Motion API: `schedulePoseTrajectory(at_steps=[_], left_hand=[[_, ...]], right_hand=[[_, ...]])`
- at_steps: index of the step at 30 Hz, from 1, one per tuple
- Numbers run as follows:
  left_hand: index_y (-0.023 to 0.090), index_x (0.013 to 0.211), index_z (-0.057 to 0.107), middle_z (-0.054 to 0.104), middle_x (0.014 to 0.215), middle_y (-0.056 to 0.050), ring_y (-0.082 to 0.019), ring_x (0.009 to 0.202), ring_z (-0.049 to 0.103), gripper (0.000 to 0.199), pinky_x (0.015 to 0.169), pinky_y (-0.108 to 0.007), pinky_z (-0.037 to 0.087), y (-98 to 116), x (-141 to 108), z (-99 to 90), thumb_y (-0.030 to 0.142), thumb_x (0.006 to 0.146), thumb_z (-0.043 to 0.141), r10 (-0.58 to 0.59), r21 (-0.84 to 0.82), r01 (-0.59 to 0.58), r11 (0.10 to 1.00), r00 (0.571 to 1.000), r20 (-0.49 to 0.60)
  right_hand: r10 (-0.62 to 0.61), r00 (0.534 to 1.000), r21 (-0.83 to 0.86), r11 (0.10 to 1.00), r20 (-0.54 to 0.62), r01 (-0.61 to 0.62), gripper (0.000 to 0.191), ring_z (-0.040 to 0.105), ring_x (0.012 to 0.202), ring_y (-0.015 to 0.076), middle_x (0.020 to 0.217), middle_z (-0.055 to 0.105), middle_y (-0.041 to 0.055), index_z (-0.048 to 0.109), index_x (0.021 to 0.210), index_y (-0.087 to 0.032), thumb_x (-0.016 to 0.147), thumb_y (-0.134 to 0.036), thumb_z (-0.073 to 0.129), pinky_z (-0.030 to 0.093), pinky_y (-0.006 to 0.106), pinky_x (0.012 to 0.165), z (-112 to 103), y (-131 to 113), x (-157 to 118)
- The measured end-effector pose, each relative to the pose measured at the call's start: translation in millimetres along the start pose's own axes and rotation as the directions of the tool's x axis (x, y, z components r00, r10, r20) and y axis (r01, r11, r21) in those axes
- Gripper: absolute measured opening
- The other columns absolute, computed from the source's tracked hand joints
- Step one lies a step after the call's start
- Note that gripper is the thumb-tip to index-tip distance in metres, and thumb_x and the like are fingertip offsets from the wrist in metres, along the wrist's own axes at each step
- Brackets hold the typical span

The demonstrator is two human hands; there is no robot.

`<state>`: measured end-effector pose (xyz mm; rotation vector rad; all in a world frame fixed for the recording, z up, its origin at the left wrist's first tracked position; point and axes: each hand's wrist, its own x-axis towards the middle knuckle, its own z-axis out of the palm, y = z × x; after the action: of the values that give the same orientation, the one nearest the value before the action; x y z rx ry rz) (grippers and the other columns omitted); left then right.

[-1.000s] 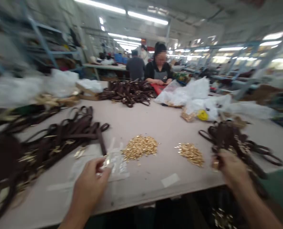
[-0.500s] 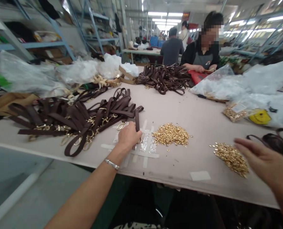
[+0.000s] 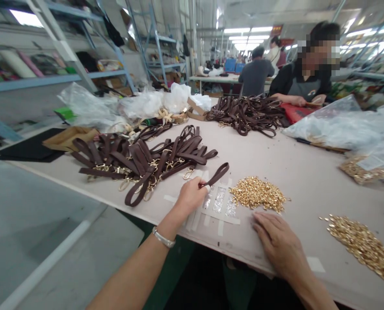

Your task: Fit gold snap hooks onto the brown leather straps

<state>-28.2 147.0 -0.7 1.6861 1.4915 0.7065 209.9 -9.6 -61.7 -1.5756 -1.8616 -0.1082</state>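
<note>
I recorded my left hand [image 3: 192, 194] closed on one end of a brown strap [image 3: 220, 173], whose looped end pointed to two o'clock over the table [image 3: 243, 157]. A silver bracelet [image 3: 163, 238] circled that wrist. Clear plastic pieces [image 3: 219, 200], bordered by tape strips [image 3: 220, 218], lay just beside that hand at three o'clock, with a heap of small gold pieces [image 3: 258, 193] next to them. My right hand [image 3: 277, 239] was at four o'clock from the left, palm down, fingers loosely bent just below that heap; its fingertips were partly hidden, and I could not tell whether they held a small piece or touched the table. A second gold heap [image 3: 363, 245] lay at three o'clock from the right hand, well apart. At ten o'clock from my left hand I noted a pile of brown straps [image 3: 140, 155] with gold clasps [image 3: 149, 193] showing along its near side. A further strap pile [image 3: 246, 113] lay at one o'clock, and plastic bags [image 3: 166, 103] at eleven. A co-worker [image 3: 303, 82] sat at two o'clock, both hands above a red item [image 3: 295, 113].
</note>
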Motion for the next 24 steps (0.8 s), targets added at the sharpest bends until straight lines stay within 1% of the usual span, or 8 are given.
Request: schedulePoseTrajectory(at_steps=[2, 3, 6, 9, 12, 15, 18, 24], left_hand=[[0.016, 0.095, 0.066, 0.074, 0.08, -0.005, -0.018, 0.077, 0.071, 0.015, 0.068, -0.028, 0.054, 1.9, -17.6, 2.8, 0.016, 0.082, 0.059, -0.031, -0.181, 0.046, 0.982, 0.996, 0.085], [0.015, 0.1, 0.064, 0.075, 0.082, -0.005, -0.017, 0.075, 0.072, 0.018, 0.065, -0.026, 0.054, 3.3, -28.7, 5.5, 0.017, 0.084, 0.057, -0.042, -0.264, 0.075, 0.962, 0.99, 0.132], [0.014, 0.105, 0.063, 0.077, 0.09, -0.009, -0.015, 0.079, 0.074, 0.021, 0.066, -0.022, 0.054, 8.8, -65.0, 16.1, 0.018, 0.086, 0.056, -0.055, -0.437, 0.162, 0.884, 0.967, 0.248], [0.013, 0.105, 0.067, 0.078, 0.09, -0.008, -0.013, 0.079, 0.073, 0.024, 0.071, -0.02, 0.053, 13.5, -94.1, 25.9, 0.019, 0.081, 0.065, -0.062, -0.627, 0.289, 0.723, 0.932, 0.358], [0.014, 0.107, 0.071, 0.078, 0.084, -0.006, -0.012, 0.074, 0.071, 0.029, 0.072, -0.02, 0.052, 16.5, -109.7, 31.9, 0.018, 0.078, 0.07, -0.008, -0.75, 0.37, 0.549, 0.899, 0.437], [0.016, 0.107, 0.075, 0.079, 0.082, -0.003, -0.011, 0.069, 0.069, 0.028, 0.073, -0.021, 0.052, 18.4, -116.5, 34.4, 0.015, 0.079, 0.069, 0.054, -0.767, 0.351, 0.537, 0.893, 0.446], [0.019, 0.107, 0.077, 0.08, 0.086, -0.001, -0.011, 0.075, 0.07, 0.03, 0.079, -0.022, 0.053, 18.7, -120.5, 35.6, 0.009, 0.081, 0.066, 0.092, -0.769, 0.306, 0.561, 0.9, 0.425], [0.022, 0.114, 0.075, 0.08, 0.099, -0.001, -0.015, 0.089, 0.073, 0.035, 0.087, -0.025, 0.054, 14.8, -127.3, 39.6, 0.009, 0.084, 0.061, 0.138, -0.749, 0.237, 0.619, 0.906, 0.401]], right_hand=[[0.158, 0.986, 0.147, 0.978, -0.048, -0.149, 0.02, 0.07, 0.093, 0.0229, 0.101, 0.076, 0.005, 0.072, 0.105, -0.024, 0.093, -0.034, 0.06, 0.057, 0.039, 0.086, -4.2, -6.4, -0.9], [0.252, 0.967, 0.233, 0.943, -0.036, -0.237, 0.018, 0.071, 0.089, 0.0215, 0.097, 0.076, 0.0039, 0.072, 0.101, -0.024, 0.091, -0.035, 0.062, 0.058, 0.036, 0.082, -6.7, -12.7, -0.9], [0.479, 0.871, 0.497, 0.733, 0.107, -0.465, 0.019, 0.071, 0.081, 0.0191, 0.087, 0.075, 0.0026, 0.073, 0.094, -0.023, 0.087, -0.04, 0.068, 0.058, 0.03, 0.074, -13.6, -39.0, 2.4], [0.541, 0.802, 0.694, 0.476, 0.253, -0.54, 0.019, 0.068, 0.072, 0.0151, 0.076, 0.072, -0.0002, 0.072, 0.092, -0.023, 0.083, -0.04, 0.073, 0.056, 0.025, 0.068, -15.8, -63.8, 7.6], [0.505, 0.786, 0.764, 0.328, 0.355, -0.556, 0.014, 0.066, 0.07, 0.0122, 0.072, 0.071, -0.0019, 0.073, 0.088, -0.023, 0.083, -0.037, 0.074, 0.055, 0.022, 0.069, -14.8, -76.4, 9.2], [0.509, 0.747, 0.746, 0.267, 0.429, -0.61, 0.015, 0.068, 0.072, 0.0133, 0.075, 0.073, -0.0003, 0.076, 0.086, -0.023, 0.082, -0.038, 0.076, 0.056, 0.024, 0.071, -14.7, -79.6, 7.6], [0.549, 0.715, 0.718, 0.271, 0.432, -0.641, 0.017, 0.068, 0.069, 0.0144, 0.074, 0.074, 0.0004, 0.077, 0.084, -0.023, 0.078, -0.039, 0.078, 0.057, 0.024, 0.066, -16.6, -81.0, 5.8], [0.542, 0.715, 0.688, 0.305, 0.443, -0.658, 0.015, 0.067, 0.068, 0.0142, 0.08, 0.074, 0.0013, 0.077, 0.086, -0.025, 0.079, -0.038, 0.076, 0.057, 0.023, 0.061, -20.3, -84.3, 3.9]])
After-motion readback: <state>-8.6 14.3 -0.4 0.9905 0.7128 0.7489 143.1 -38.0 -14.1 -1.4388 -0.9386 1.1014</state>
